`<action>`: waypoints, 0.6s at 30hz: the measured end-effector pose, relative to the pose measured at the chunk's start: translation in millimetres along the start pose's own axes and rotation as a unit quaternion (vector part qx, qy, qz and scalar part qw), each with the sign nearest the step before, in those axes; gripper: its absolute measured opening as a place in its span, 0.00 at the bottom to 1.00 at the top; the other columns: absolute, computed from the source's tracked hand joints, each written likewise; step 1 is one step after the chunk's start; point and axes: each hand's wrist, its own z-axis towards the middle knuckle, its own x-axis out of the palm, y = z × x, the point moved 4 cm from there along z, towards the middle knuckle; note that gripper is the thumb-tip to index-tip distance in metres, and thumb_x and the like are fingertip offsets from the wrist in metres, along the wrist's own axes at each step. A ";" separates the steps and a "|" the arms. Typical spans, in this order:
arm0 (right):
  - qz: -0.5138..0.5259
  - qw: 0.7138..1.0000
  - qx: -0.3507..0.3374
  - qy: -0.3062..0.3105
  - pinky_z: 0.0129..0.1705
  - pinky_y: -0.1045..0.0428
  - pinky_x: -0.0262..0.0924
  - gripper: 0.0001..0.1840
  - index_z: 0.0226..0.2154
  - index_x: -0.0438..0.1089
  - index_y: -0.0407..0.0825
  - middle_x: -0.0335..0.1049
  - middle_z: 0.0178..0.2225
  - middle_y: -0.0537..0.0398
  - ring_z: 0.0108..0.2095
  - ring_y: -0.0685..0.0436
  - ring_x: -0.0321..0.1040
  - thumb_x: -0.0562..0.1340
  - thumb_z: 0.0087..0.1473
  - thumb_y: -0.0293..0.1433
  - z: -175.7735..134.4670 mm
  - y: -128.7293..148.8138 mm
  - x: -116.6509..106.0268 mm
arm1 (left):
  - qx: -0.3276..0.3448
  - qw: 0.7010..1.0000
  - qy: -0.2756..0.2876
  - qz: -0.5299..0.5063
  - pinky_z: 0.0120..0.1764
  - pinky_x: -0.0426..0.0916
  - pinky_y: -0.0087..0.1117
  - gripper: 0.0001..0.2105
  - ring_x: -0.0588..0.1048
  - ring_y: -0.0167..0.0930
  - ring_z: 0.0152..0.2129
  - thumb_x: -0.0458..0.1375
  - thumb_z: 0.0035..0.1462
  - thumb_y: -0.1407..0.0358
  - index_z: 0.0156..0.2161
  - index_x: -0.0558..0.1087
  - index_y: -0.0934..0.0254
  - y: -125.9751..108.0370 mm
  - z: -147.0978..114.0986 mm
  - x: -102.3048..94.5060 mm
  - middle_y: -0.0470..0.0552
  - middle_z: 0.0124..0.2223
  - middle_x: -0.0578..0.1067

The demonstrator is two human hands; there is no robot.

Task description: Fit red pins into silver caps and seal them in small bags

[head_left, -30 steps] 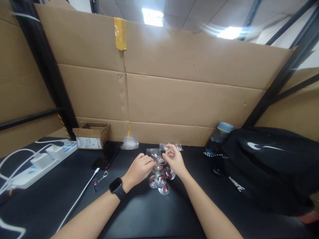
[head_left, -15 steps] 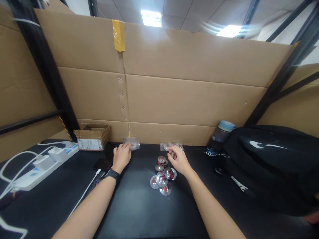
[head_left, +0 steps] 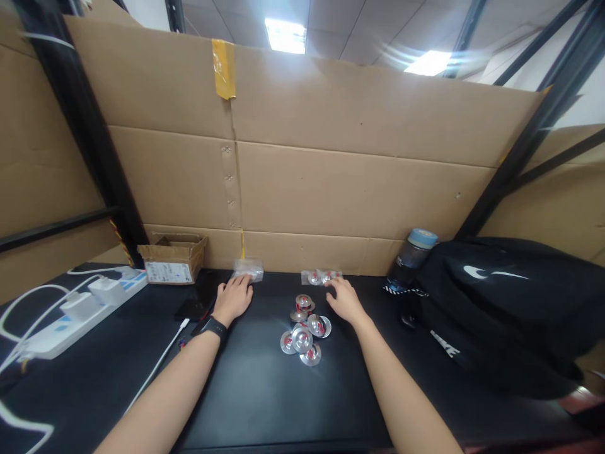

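My left hand (head_left: 234,297) lies with its fingers spread flat at the near edge of some clear plastic bags (head_left: 249,268) by the cardboard wall. My right hand (head_left: 344,298) is open, fingertips at the near right edge of a clear packet (head_left: 321,277) holding several round metal pieces. I cannot tell whether those fingertips touch the packet. Between my hands sits a loose pile of finger cymbals (head_left: 301,339), shiny domed metal discs with red straps, some overlapping. Neither hand holds anything that I can see.
At the left are a small open cardboard box (head_left: 172,261), a white power strip (head_left: 85,312), a dark phone (head_left: 191,308) and a white cable (head_left: 158,366). A blue-lidded bottle (head_left: 411,258) and a black bag (head_left: 491,315) stand at the right. A cardboard wall (head_left: 302,183) closes the back.
My right hand has drawn slightly back and right from the packet, uncovering more of it, and its fingers have loosened. My left fingers have spread out flat by the plastic bags.
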 end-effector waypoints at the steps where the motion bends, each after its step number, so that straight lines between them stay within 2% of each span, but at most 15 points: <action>1: -0.017 1.000 0.010 0.009 0.52 0.42 0.56 0.16 0.47 0.72 0.51 0.69 0.54 0.45 0.54 0.36 0.63 0.60 0.55 0.29 -0.2 -2.1 2.6 | -0.002 1.000 0.000 0.003 0.55 0.59 0.51 0.19 0.67 0.42 0.58 0.45 0.67 0.63 0.59 0.68 0.58 -0.5 0.2 0.1 0.58 0.65 0.67; 4: -0.043 0.998 0.028 0.038 0.55 0.38 0.53 0.19 0.51 0.70 0.53 0.63 0.63 0.46 0.61 0.33 0.55 0.59 0.56 0.28 0.2 -6.3 11.2 | -0.002 1.000 0.004 0.012 0.55 0.59 0.52 0.19 0.65 0.43 0.60 0.45 0.66 0.62 0.58 0.69 0.59 -2.5 2.1 -0.5 0.57 0.69 0.61; 7: -0.052 0.997 0.044 0.048 0.57 0.35 0.50 0.22 0.55 0.67 0.53 0.57 0.67 0.47 0.65 0.33 0.50 0.57 0.57 0.27 1.9 -9.3 16.9 | 0.000 1.000 0.012 0.019 0.55 0.59 0.52 0.18 0.64 0.44 0.60 0.46 0.65 0.63 0.56 0.70 0.59 -4.1 4.7 -1.3 0.56 0.70 0.59; 14: -0.071 0.995 0.055 0.050 0.54 0.38 0.51 0.27 0.60 0.62 0.55 0.63 0.63 0.44 0.60 0.32 0.54 0.56 0.58 0.29 3.5 -6.2 15.4 | 0.019 0.999 -0.030 0.028 0.54 0.58 0.49 0.18 0.68 0.43 0.57 0.47 0.64 0.65 0.56 0.69 0.60 -8.4 3.8 -6.4 0.59 0.66 0.65; 18: -0.083 0.994 0.062 0.036 0.53 0.40 0.50 0.29 0.61 0.61 0.53 0.61 0.62 0.42 0.59 0.32 0.54 0.58 0.57 0.31 3.1 -0.5 11.3 | 0.028 0.999 -0.036 0.027 0.53 0.59 0.46 0.18 0.70 0.42 0.54 0.48 0.64 0.65 0.57 0.68 0.61 -6.8 0.9 -10.3 0.59 0.61 0.70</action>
